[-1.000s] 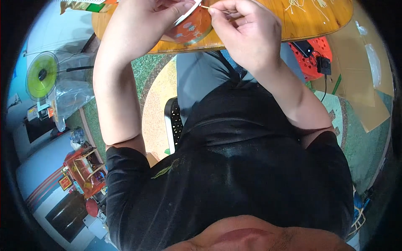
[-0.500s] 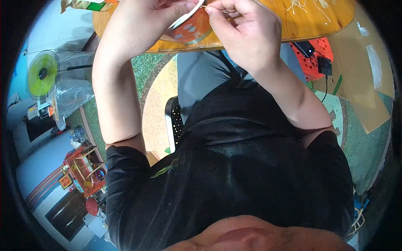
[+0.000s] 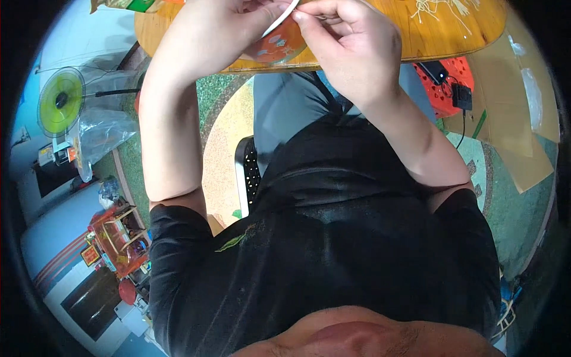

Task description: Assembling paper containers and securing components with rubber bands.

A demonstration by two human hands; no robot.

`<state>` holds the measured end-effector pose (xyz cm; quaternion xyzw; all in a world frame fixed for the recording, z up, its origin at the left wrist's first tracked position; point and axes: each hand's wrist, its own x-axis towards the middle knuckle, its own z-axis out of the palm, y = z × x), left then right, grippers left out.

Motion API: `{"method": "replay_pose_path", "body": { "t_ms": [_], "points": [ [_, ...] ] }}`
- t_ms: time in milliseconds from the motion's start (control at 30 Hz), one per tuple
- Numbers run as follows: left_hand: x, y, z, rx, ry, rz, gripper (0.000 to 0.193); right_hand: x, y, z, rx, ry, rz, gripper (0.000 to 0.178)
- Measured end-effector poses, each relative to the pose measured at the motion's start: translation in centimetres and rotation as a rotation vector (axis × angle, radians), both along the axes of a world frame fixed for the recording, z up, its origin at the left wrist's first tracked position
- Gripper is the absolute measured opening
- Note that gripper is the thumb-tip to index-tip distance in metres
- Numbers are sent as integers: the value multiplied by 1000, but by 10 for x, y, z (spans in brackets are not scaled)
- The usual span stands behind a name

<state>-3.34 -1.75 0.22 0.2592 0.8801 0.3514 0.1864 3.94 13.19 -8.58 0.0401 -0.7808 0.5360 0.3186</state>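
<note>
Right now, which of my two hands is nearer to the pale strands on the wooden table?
Your right hand: it is between the pale strands and your left hand, which is farther left.

Pale-patterned orange container (image 3: pixel 286 50); black shirt (image 3: pixel 333 250); yellow-green fan (image 3: pixel 61 107); golden-brown table (image 3: pixel 428 41).

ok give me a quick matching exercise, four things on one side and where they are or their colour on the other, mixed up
Things
1. orange container
2. pale strands
3. fan
4. cardboard

Places and colours
A. on the wooden table, to the right
B. brown, at the far right of the picture
C. between the left hand and the right hand
D. green, at the far left of the picture

Pairs: 1-C, 2-A, 3-D, 4-B
</note>
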Motion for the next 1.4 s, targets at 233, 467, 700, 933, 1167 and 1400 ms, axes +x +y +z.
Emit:
{"method": "replay_pose_path", "body": {
  "t_ms": [233,467,700,933,1167,1400],
  "points": [
    [13,8,10,-55,47,83,9,-26,-12,-22,-852,484,504,8],
    [14,7,-2,-43,567,-92,8,-24,10,3,-1347,-167,314,16],
    [21,15,14,-73,221,28,10,-30,36,10,-998,-323,673,17],
    [22,10,10,-49,211,83,9,-37,41,7,-714,-216,527,22],
    [26,9,3,-39,406,69,10,-27,39,32,-1017,-485,498,18],
    [24,6,-11,153,697,-2,8,-33,29,31,-545,-291,430,11]
  ]
}}
